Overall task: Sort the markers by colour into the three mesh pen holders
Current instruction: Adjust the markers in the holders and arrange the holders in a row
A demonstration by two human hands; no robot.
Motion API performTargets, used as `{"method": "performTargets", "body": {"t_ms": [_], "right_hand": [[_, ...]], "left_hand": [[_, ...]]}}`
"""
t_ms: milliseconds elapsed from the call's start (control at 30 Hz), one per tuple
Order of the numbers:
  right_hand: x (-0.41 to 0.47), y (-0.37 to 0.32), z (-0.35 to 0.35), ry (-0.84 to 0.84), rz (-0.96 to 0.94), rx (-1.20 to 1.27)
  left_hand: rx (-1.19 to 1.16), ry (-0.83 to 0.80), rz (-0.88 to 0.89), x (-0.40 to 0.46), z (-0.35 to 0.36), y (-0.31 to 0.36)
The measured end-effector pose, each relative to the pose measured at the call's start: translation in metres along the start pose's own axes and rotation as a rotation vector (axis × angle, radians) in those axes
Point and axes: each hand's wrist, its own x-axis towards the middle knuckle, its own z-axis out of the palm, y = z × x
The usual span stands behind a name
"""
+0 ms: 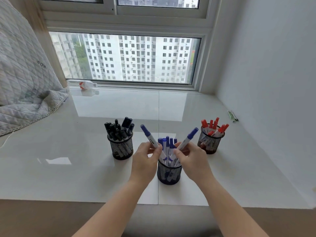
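at far left of the frame, a grey quilted blanket (25, 79) draped onto the glossy white stone sill (85, 177); above it toward centre, a clear plastic bottle with a red label (83, 84) lying against the window frame.

left of centre, a black wire-mesh pen holder (121, 148) packed with black-capped markers (119, 129), standing well apart from the hands.

just below centre, left hand (145, 161) pinching a white-barrelled marker with a blue cap (150, 137), cap tilted toward upper left, tail end dipping into the rim of the middle black mesh holder (169, 173). inside that holder, a cluster of blue-capped markers (166, 142) upright. right hand (191, 159) pinching a second blue-capped white marker (187, 140), cap leaning toward upper right, tail likewise at the holder's mouth.

right of centre, a third black mesh holder (210, 141) with red-capped markers (214, 126). near the right wall, a small green wrapper (232, 115).

apparently the closing step: no loose markers seen on the sill, last two blue ones poised over the blue holder. next move likely calls for easing both tails down among the crowded barrels, then loosening each pinch, without tipping the light mesh cup.
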Motion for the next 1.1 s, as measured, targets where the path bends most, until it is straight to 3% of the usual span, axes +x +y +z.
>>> {"method": "performTargets", "body": {"t_ms": [333, 600, 833, 967, 1100], "right_hand": [[-0.001, 0.006, 0.003, -0.003, -0.032, -0.18], [-0.002, 0.007, 0.004, 0.016, -0.095, -0.174], [-0.005, 0.01, 0.002, 0.155, -0.169, -0.164], [-0.008, 0.016, 0.007, 0.076, -0.177, -0.235], [-0.008, 0.024, 0.01, 0.031, -0.174, -0.29]], "left_hand": [[0.206, -0.029, -0.041, 0.006, -0.001, -0.011], [0.286, -0.046, 0.008, 0.01, -0.004, -0.008], [0.407, -0.078, 0.13, 0.006, -0.005, -0.004], [0.433, -0.025, 0.202, -0.003, 0.0, -0.009], [0.442, -0.049, 0.153, -0.011, 0.005, -0.019]]}}
